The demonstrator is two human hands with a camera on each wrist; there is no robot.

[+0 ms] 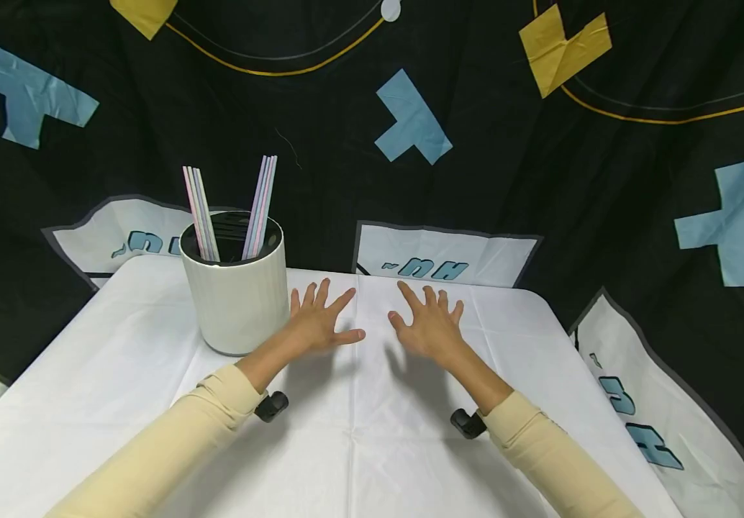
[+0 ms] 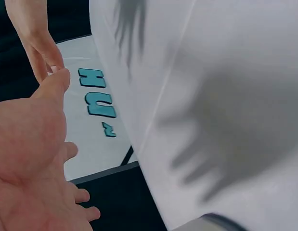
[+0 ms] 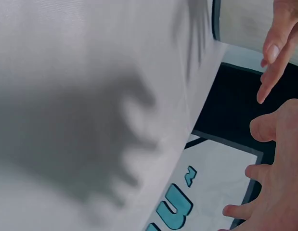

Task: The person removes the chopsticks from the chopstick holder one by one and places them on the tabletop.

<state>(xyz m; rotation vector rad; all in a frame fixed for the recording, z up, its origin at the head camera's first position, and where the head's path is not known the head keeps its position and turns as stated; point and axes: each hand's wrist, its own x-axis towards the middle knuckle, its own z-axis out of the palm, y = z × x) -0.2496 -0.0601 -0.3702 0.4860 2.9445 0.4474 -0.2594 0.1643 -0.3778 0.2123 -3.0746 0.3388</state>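
Observation:
Above the white tabletop, my left hand (image 1: pixel 314 324) hovers with its fingers spread and nothing in it. A white round container (image 1: pixel 236 306) with a black inside stands just left of it; two bundles of pastel straw-like sticks (image 1: pixel 201 216) lean out of its top. To the right, my right hand (image 1: pixel 430 327) is likewise held over the table, fingers splayed and holding nothing. Both hands cast shadows on the cloth. In the left wrist view the palm of the left hand (image 2: pixel 28 159) shows, and in the right wrist view the right hand (image 3: pixel 278 178) appears beside the left.
The table (image 1: pixel 346 460) wears a creased white cloth. Behind it hangs a black curtain (image 1: pixel 320 144) with blue tape (image 1: pixel 414 119) and yellow tape (image 1: pixel 566 50) pieces. White lettered sheets (image 1: pixel 443 255) lie beyond the table's far edge. Each wrist carries a small black camera (image 1: pixel 271 406).

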